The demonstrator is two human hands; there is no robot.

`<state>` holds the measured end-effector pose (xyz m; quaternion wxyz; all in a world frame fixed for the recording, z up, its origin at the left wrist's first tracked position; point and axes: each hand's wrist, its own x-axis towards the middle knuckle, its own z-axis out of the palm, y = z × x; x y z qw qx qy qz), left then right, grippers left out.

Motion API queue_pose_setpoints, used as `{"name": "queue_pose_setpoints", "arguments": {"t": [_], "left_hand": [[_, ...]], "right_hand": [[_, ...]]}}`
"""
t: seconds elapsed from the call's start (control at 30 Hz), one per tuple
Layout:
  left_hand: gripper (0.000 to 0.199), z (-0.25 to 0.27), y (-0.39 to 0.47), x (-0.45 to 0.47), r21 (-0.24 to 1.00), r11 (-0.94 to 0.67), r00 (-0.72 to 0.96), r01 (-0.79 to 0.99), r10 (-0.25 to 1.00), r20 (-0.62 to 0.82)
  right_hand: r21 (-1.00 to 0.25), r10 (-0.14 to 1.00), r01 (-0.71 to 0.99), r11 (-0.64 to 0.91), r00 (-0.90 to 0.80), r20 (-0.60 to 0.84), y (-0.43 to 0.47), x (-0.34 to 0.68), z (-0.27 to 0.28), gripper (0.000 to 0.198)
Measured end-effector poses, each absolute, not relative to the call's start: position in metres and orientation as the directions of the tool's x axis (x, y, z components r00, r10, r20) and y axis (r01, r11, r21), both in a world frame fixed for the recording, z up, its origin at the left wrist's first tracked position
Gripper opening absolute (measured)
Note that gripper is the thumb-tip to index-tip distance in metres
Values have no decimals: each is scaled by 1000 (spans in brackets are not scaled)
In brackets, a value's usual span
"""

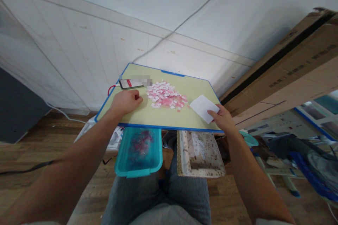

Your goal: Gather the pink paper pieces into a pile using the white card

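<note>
A loose pile of small pink and white pieces [166,94] lies spread on the yellow-green tabletop [137,116] with a blue rim. My left hand [127,101] rests at the left of the pile, its fingers curled; whether they hold anything is hidden. On the right, my right hand [220,114] grips a white square card [202,108] by its near right edge, thumb on top. The card's far left corner comes close to the pile's right side. Just beyond my left hand lies a phone [129,83] with a red cable plugged in.
Below the table's front edge, a teal plastic bin [139,173] with reddish bits and a speckled pale container [202,173] with whitish pieces sit over my legs. Large flat cardboard boxes [287,66] lean at the right. A white wall [148,7] stands behind the table.
</note>
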<state>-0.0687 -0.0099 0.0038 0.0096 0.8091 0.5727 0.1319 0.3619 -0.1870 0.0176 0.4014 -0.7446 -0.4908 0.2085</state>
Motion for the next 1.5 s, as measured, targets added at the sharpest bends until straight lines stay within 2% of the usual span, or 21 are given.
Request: {"name": "queue_pose_setpoints", "arguments": {"t": [0.23, 0.43, 0.6, 0.7, 0.8, 0.9, 1.07, 1.3, 1.5], "left_hand": [[40, 4, -10, -69, 165, -340, 305, 926, 930, 204], [40, -1, -7, -70, 151, -350, 314, 924, 924, 218], [39, -4, -5, -71, 150, -365, 325, 919, 915, 238], [39, -4, -5, -72, 150, -367, 325, 918, 914, 244], [39, -4, -5, -71, 157, -366, 323, 917, 914, 245], [39, -5, -4, -71, 166, -361, 317, 918, 917, 243], [39, -5, -5, -72, 162, -362, 316, 918, 915, 252], [39, -3, -7, -71, 166, -366, 318, 916, 913, 257], [38, 0, -11, -70, 196, -369, 316, 909, 914, 253]], "right_hand": [[-831, 947, 523, -188, 320, -14, -188, 368, 18, 38], [-839, 942, 517, -167, 334, 18, -186, 366, 11, 39], [-847, 970, 513, -141, 241, -15, -198, 352, 17, 38], [-855, 957, 494, -160, 290, -12, -208, 349, 23, 39], [-815, 914, 544, -200, 404, 45, -216, 347, 25, 35], [-752, 896, 615, -238, 438, 75, -222, 339, 24, 29], [-654, 917, 709, -265, 395, 57, -221, 307, 25, 26], [-659, 942, 722, -209, 329, 62, -212, 263, 29, 20], [-627, 962, 759, -174, 267, 56, -204, 235, 29, 23]]}}
